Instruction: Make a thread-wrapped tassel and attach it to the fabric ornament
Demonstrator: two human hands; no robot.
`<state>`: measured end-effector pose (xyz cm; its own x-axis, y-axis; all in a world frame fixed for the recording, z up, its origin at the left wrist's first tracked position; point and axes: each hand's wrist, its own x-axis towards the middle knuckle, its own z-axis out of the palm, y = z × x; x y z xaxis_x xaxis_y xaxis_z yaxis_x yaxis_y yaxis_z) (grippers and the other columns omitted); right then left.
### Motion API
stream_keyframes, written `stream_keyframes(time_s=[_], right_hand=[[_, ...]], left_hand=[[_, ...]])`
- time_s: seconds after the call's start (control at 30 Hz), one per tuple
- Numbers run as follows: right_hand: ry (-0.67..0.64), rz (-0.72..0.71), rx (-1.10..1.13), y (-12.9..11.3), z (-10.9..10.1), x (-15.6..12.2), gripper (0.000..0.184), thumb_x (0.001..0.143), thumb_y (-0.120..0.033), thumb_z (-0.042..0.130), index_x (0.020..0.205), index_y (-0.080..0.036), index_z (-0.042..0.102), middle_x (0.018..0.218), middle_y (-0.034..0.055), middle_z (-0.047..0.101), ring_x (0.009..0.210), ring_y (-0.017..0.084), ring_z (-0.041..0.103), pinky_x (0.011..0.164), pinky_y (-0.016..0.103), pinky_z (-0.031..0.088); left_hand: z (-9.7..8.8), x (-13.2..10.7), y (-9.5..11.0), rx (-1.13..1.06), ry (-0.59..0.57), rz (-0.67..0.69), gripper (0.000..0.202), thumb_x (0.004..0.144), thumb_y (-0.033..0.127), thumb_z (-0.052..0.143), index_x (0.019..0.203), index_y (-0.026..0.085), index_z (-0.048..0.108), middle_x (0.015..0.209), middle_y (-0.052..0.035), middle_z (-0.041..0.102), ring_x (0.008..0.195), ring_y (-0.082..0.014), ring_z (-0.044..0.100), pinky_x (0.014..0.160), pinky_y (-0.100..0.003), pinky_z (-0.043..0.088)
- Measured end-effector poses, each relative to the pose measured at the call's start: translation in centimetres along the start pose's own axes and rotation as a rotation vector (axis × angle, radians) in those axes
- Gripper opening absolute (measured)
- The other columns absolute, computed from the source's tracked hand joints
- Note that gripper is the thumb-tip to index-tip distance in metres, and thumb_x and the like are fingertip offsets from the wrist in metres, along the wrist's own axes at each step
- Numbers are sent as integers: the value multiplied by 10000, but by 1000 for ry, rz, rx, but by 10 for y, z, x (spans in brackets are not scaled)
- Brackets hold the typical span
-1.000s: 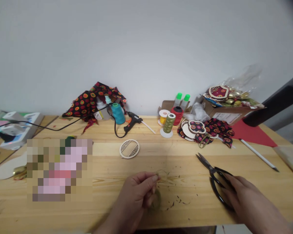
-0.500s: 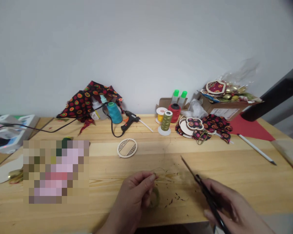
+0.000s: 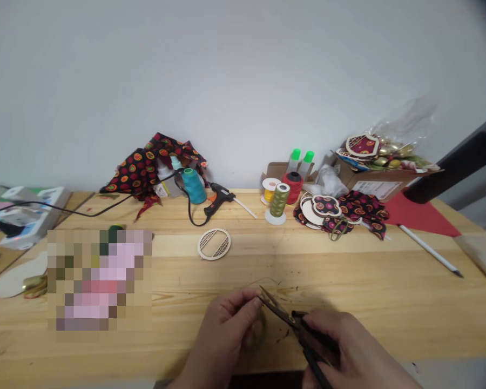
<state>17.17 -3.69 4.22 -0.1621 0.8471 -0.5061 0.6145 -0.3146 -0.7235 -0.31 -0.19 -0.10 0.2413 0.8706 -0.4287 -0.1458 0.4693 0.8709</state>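
My left hand [image 3: 227,327] is pinched on a thin olive-gold thread [image 3: 267,283] low at the table's front edge, with a small greenish ring of the same thread under its fingers. My right hand [image 3: 344,348] grips black scissors [image 3: 285,316]. The blades point up and left, and their tips sit right beside my left fingertips and the thread. Short thread clippings lie scattered on the wood around both hands.
A round wooden slatted disc [image 3: 214,243] lies ahead. Behind it are a glue gun [image 3: 218,197], a teal spool [image 3: 193,185], olive [image 3: 279,201], yellow and red spools, patterned fabric [image 3: 146,165], finished ornaments [image 3: 326,208], a cardboard box [image 3: 383,181], a pencil [image 3: 429,250] and red paper.
My right hand picked the scissors up off the table at the right and swung them left to my left fingertips. My left hand stayed put, holding the thread.
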Motion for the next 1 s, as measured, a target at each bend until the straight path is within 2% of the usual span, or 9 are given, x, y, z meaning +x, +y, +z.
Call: stream_keyframes(time_s=[0.27,0.7,0.83,1.0], right_hand=[[-28,33,166,-12,-2,3,131,584,-36,518,589,-165,545,515,-57,558,512,98,512,450,168,328],[-17,-15,82,-6,-5,2,130,595,-58,510,569,-158,588,536,-37,588,560,109,537,493,181,351],[-55,-8,114,-3,-5,5,145,607,-60,484,588,-160,586,567,-20,646,566,118,578,478,174,364],[-63,-39,133,0,-4,7,141,597,-51,490,596,-164,574,585,-19,671,564,124,595,486,179,378]], left_hand=[[1,-2,3,38,-52,-18,257,746,384,635,723,130,665,452,69,364,429,-60,244,421,-200,153],[-1,-2,1,81,-68,-10,240,766,367,606,745,135,665,492,55,386,466,-78,284,449,-208,186],[-1,-2,1,84,-66,-4,238,762,363,609,731,136,674,500,46,412,469,-80,293,452,-203,198],[-1,-3,1,82,-64,-1,246,769,371,604,754,138,682,476,61,360,458,-78,254,442,-207,172]])
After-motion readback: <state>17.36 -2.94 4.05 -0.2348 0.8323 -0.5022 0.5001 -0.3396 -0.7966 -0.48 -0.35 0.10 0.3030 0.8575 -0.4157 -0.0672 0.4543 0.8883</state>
